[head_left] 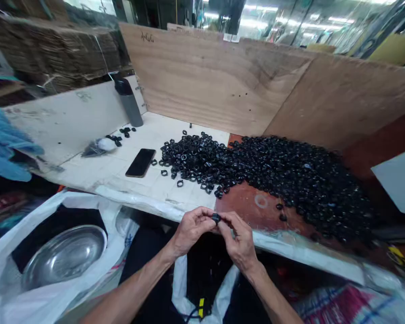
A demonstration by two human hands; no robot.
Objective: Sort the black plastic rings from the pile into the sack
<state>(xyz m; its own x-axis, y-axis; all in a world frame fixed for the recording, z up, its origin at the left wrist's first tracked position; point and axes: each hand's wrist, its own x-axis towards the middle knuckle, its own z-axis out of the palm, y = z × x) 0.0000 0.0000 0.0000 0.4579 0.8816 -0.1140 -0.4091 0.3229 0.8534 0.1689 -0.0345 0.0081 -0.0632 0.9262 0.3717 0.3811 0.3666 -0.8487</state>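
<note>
Between the fingertips of both hands is a small black ring-like part (216, 218), held just over the table's front edge. My left hand (193, 229) pinches it from the left. From the other side, my right hand (238, 238) grips it with thumb and forefinger; the fingers partly cover it. Beyond the hands lies a heap of loose black ring-shaped parts (195, 155), running into a larger dark pile (290, 166) to the right. Below the hands, an open white sack (179, 281) sits between the legs, its inside dark.
A phone (141, 163) lies left of the heap. Behind it stand a grey bottle (132, 105) and a small plastic bag (97, 146). Wooden boards (209, 76) wall the table's back. At lower left, a white sack (114, 198) holds a metal bowl (67, 256). Blue gloves (6, 139) hang far left.
</note>
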